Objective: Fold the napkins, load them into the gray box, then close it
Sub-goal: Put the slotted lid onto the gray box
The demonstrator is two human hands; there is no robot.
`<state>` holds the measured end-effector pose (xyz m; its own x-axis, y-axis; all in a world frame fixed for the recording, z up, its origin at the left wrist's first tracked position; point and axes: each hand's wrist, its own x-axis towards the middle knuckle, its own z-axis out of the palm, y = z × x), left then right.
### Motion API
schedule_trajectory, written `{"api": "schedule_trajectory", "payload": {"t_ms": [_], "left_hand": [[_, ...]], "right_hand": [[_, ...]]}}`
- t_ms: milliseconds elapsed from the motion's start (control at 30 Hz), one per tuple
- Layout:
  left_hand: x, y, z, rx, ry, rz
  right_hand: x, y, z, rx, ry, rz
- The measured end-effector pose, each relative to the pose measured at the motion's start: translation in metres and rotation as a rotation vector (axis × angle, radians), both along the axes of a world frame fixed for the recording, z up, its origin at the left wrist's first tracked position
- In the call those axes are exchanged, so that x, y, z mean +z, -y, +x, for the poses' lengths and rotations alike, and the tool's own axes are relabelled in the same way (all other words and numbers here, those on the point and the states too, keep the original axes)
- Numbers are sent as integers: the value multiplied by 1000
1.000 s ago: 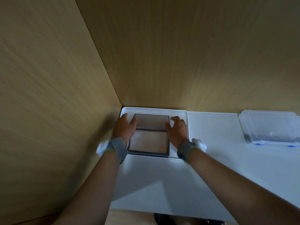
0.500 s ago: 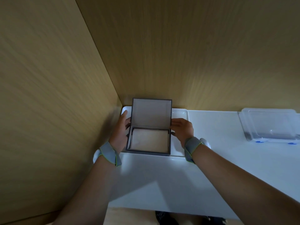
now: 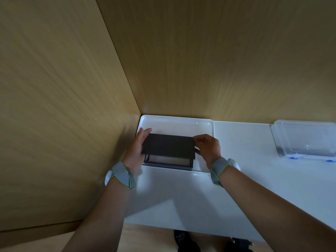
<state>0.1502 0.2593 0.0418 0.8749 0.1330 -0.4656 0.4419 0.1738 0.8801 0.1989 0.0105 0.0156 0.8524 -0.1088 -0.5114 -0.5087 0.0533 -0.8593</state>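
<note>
The left hand [image 3: 136, 151] lies along the left edge of the lid [image 3: 169, 146], fingers straight and pressed flat to it, more a steadying palm than a closed grip. The right hand [image 3: 209, 148] has its grip pinched on the lid's right edge, thumb and fingertips curled around the corner. Between them the lid hangs tilted over the box [image 3: 168, 163], its near edge raised, so the front stays open as a narrow gap.

Through that gap a pale stack shows: the napkins [image 3: 169, 159], lying flat inside and below the rim. Loading looks done; only the closing is left.

The box is dark gray, rectangular and shallow, with thin straight walls; the lid is a flat matching panel, seemingly hinged at the far side. It looks like stiff, light board, so it should swing down with little force. The side edges, where the hands are, seem the right places to hold, keeping fingers clear of the closing front. The napkins are soft and would give if pressed.

The box sits in a white tray [image 3: 205, 124], in the table's [image 3: 236, 179] far-left corner against wooden walls [image 3: 72, 88]. A clear plastic container [image 3: 305, 139] stands well apart to the right.
</note>
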Motion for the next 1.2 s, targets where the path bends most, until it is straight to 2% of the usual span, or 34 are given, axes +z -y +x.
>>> {"api": "schedule_trajectory", "payload": {"t_ms": [100, 200, 333, 400, 467, 567, 600, 833, 967, 1067, 1200], "left_hand": [[-8, -4, -17, -113, 23, 148], [-13, -5, -26, -24, -14, 67], [-13, 2, -38, 17, -37, 99], [-19, 7, -43, 11, -63, 291], [-21, 16, -45, -14, -68, 500], [-16, 29, -48, 29, -98, 512], [-14, 31, -48, 39, -94, 508], [6, 61, -42, 144, 38, 524], [27, 69, -35, 185, 157, 576], [35, 67, -26, 122, 230, 569], [37, 69, -18, 45, 267, 665]], "right_hand": [[-5, 3, -11, 1, 34, 39], [-8, 5, -20, 18, 54, 62], [-4, 12, -30, 73, 48, 71], [-4, 14, -36, 115, 5, 87], [-7, 17, -46, 206, -30, 105], [-15, 24, -60, 472, 58, -39], [-17, 26, -63, 502, 88, -92], [12, 35, -55, 328, 259, -312], [29, 36, -45, 249, 324, -261], [34, 37, -39, 214, 364, -197], [31, 42, -29, 112, 367, -287]]}}
